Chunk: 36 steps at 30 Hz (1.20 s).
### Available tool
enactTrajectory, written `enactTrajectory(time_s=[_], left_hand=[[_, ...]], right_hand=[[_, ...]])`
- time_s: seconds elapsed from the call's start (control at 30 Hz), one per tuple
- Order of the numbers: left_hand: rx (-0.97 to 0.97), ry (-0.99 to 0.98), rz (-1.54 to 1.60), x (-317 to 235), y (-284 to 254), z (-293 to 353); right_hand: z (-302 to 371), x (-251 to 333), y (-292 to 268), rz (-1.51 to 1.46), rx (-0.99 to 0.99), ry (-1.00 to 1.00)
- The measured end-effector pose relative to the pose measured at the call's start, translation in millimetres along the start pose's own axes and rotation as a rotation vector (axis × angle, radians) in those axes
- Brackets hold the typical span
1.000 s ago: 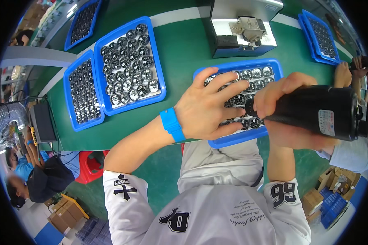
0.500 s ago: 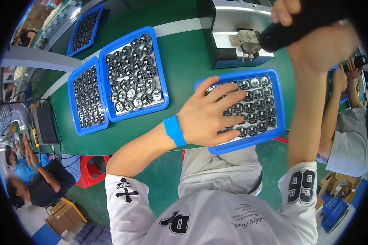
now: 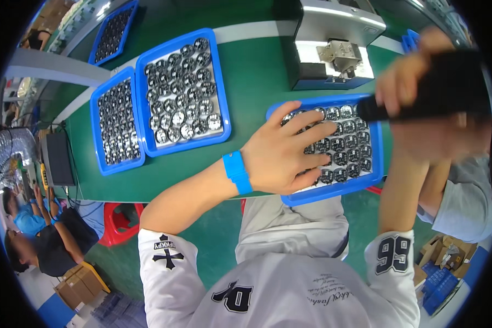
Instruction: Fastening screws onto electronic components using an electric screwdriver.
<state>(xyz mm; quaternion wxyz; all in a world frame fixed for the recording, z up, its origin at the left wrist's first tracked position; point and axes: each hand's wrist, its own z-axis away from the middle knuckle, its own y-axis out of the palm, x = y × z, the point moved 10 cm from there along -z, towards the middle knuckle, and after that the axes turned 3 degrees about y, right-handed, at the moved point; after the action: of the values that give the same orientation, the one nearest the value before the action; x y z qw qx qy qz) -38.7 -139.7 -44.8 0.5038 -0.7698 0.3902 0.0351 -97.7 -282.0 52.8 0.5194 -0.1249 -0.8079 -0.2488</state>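
Observation:
My left hand (image 3: 279, 156) lies palm down with fingers spread over the left part of a blue tray (image 3: 333, 194). This tray holds rows of small, round, shiny dark domed parts (image 3: 339, 158) on a white liner; several are hidden under my fingers. A blue band is round my left wrist. My right hand (image 3: 402, 87), smeared by motion, is wrapped round a black handheld tool (image 3: 454, 82) with a short narrow nozzle. The nozzle's tip is over the tray's far right corner. Whether it touches anything there, I cannot tell.
Two more blue trays (image 3: 224, 104) (image 3: 97, 136) of domed parts stand side by side on the left of the green table (image 3: 257, 71). Another tray (image 3: 95, 41) is farther back. Behind the near tray stands a machine (image 3: 339, 30) with a metal block. Other people sit at both sides.
The black tool in my right hand has swung down and toward me, from beside the machine to the tray's far right corner. My left hand stays on the tray. The view has shifted slightly.

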Motion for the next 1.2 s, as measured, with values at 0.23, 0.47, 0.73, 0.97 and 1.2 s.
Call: enactTrajectory(time_s=[0.23,0.47,0.73,0.97,1.2], left_hand=[[0.044,0.018,0.029,-0.2,4.7,-1.1],[0.066,0.008,0.045,0.1,5.3,-1.3],[0.04,0.02,0.063,0.2,6.0,-3.2],[0.027,0.006,0.068,1.3,4.3,-0.2],[0.023,0.011,0.068,1.2,5.0,-3.7]], right_hand=[[79.6,12.6,39.2,0.034,-0.147,-0.18],[88.5,-13.5,31.5,0.028,-0.275,-0.128],[88.0,-10.4,38.2,0.067,-0.156,-0.188],[83.4,-16.8,40.4,0.049,-0.064,-0.19],[86.0,-11.5,43.7,0.072,-0.089,-0.225]])
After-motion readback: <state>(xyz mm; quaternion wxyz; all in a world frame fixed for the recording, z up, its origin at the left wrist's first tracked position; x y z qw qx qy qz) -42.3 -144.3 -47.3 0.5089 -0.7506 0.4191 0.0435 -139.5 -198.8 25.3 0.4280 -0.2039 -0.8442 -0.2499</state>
